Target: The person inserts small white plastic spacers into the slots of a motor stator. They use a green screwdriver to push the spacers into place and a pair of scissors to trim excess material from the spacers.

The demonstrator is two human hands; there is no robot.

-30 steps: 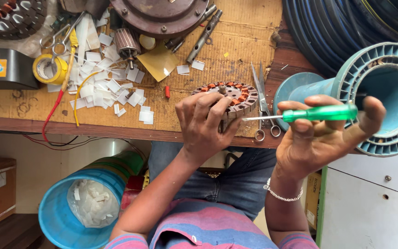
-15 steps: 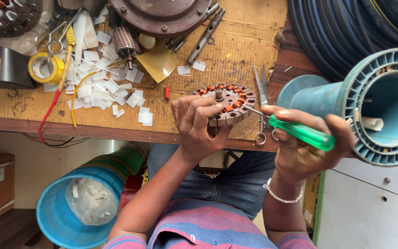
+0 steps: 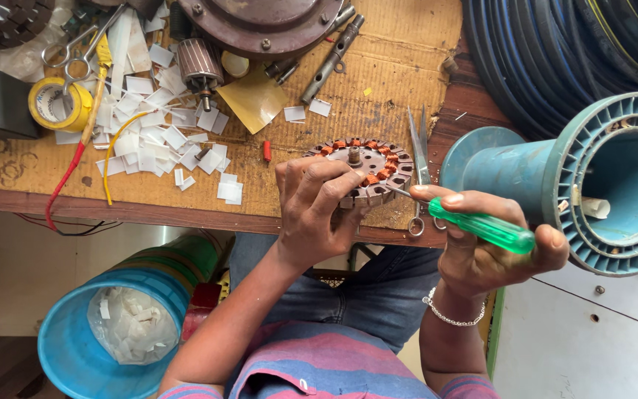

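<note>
Lying flat at the near edge of the workbench [image 3: 31, 174], the round stator [image 3: 367, 171] with its ring of copper-wound slots sits between the two hands. The left hand [image 3: 317, 210] is on it, fingers curled over its near-left rim and pressing it down. The right hand [image 3: 481, 247] is just to the right and nearer, closed around the green-handled screwdriver [image 3: 481, 227]. The tool's long axis runs from the handle at near right up toward far left, and its thin metal tip reaches the stator's near-right edge, apparently touching a slot there. The right wrist is bent, thumb on top of the handle. Scissors [image 3: 420, 159] lie just right of the stator; white paper slips [image 3: 156, 129] are scattered well to the left, and a blue spool [image 3: 577, 181] stands to the right.
</note>
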